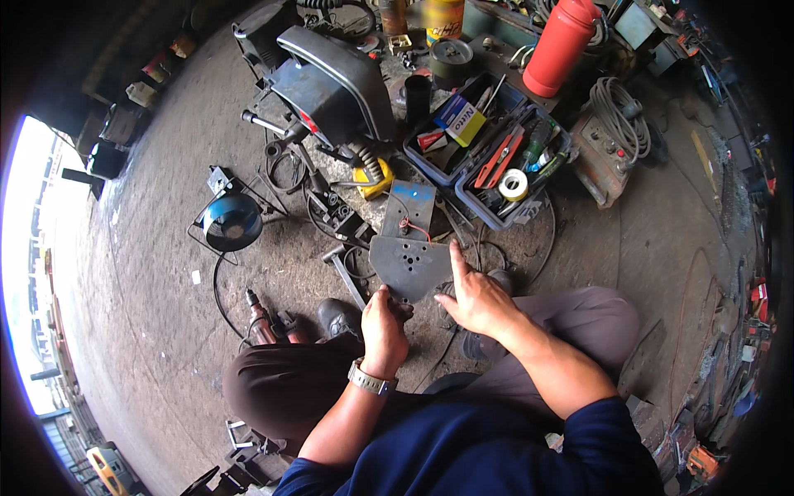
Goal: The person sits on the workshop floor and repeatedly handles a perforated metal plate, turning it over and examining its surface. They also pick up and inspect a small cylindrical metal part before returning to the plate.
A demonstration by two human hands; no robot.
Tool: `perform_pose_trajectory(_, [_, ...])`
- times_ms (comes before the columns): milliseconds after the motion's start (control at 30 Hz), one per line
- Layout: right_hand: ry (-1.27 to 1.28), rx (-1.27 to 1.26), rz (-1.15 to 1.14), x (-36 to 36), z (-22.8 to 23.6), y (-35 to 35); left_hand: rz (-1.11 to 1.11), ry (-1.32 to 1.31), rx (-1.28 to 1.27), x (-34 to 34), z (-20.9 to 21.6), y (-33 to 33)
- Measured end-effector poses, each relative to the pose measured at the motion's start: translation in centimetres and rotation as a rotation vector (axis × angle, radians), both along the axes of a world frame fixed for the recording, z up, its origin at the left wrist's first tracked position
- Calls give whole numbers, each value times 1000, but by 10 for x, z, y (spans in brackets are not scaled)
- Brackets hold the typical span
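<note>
A dark grey flat metal plate point(393, 269) with several round holes is held up between my knees. My left hand point(385, 329), with a watch on its wrist, grips the plate's lower edge, its fingertips partly hidden behind it. Along the plate's right edge lies the outstretched index finger of my right hand point(481, 302); its thumb is spread apart near the lower right edge. Just beyond the plate is a rectangular metal piece point(411, 207) with a blue patch and holes. A thin red wire point(415, 228) runs across it.
A tool box point(496, 213) with tools and a tape roll point(513, 185) sits ahead right, near a red cylinder point(561, 50). A cut-off machine point(331, 91) stands ahead left. A blue fan point(232, 221), a drill point(263, 322) and a hammer point(343, 273) lie left, among cables.
</note>
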State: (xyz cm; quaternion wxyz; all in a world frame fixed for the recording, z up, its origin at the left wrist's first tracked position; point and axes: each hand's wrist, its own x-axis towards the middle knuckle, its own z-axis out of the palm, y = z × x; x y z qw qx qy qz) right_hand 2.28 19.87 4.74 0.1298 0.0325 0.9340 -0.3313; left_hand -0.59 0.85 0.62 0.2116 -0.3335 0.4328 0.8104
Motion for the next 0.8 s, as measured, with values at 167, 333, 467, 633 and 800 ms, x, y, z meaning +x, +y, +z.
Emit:
perform_pose_trajectory(167, [-72,-7,18,-2,9,-1,-17,10,-19,3,1,-2])
perform_pose_trajectory(333, [21,-24,38,1,6,1,-19,5,-81,2,5,4])
perform_pose_trajectory(467, [-43,-6,49,-3,12,0,-15,3,-120,1,5,5])
perform_pose_trajectory(633, [-38,13,50,-4,10,0,-17,32,-157,2,4,6])
perform_pose_trajectory(800, [10,14,60,-2,6,0,-34,43,-164,3,5,5])
